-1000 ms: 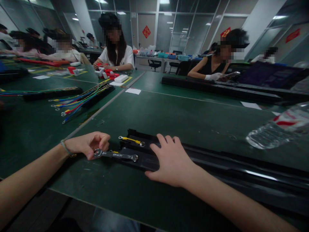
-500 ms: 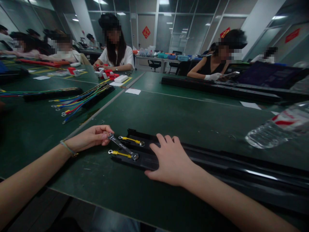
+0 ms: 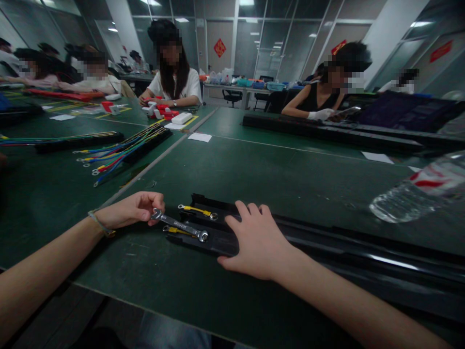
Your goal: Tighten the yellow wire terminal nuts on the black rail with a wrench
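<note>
A steel combination wrench [image 3: 178, 225] reaches from my left hand to a bolt, its ring end seated over the bolt head. My left hand [image 3: 132, 209] is closed at the wrench's open-jaw end, thumb and curled fingers against it. My right hand [image 3: 257, 240] spans a long black plastic housing [image 3: 214, 241], thumb at the near edge and fingers spread over the far side, gripping it against the table. A yellow cable lead [image 3: 196, 211] with ring terminals is bolted at the housing's far side. The second yellow lead [image 3: 176, 230] lies partly under the wrench.
A clear water bottle [image 3: 417, 189] lies at the right. Bundles of coloured wires with ring terminals [image 3: 116, 155] rest at the left beyond a table seam. Co-workers sit across the green table [image 3: 254, 169], near another long black part [image 3: 308, 128] and red-and-white pieces [image 3: 160, 112].
My left hand has moved slightly left and toward me, swinging the wrench about the bolt so it now covers part of the near yellow lead. My right hand has stayed in place.
</note>
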`<state>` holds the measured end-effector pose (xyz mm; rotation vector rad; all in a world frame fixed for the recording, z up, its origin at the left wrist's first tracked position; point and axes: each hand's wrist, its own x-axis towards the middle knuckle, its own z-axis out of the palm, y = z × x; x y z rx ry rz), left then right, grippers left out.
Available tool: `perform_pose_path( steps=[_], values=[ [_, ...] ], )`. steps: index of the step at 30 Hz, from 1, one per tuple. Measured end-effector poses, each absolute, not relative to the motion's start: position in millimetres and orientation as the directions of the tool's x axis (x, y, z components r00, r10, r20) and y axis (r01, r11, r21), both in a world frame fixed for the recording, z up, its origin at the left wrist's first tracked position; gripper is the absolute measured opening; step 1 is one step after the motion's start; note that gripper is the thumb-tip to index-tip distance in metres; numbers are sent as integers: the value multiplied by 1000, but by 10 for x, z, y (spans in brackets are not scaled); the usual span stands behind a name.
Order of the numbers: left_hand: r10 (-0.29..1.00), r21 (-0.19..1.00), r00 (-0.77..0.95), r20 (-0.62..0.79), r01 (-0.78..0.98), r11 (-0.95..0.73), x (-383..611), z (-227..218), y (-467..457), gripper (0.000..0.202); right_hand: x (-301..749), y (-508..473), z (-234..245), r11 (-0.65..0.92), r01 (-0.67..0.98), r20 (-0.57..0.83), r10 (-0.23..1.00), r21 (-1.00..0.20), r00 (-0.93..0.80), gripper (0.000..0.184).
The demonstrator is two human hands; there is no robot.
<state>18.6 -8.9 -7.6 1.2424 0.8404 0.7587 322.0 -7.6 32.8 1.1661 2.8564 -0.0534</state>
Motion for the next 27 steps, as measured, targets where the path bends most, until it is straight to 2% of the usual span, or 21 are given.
perform_pose_path(
  steps=[8,15,27],
  values=[
    [797,992,594,-107,9,126,186,-60,-100,32,3220,-71,371,712,702,-113,695,-32,-710,76],
    [776,995,623,-98,35,97,190,-35,-104,30,3218,-89,373,712,701,-81,698,-29,-712,73],
    [889,999,456,-48,42,33,170,-93,-90,29,3214,-81,346,711,703,-85,701,0,-708,75]
  ],
)
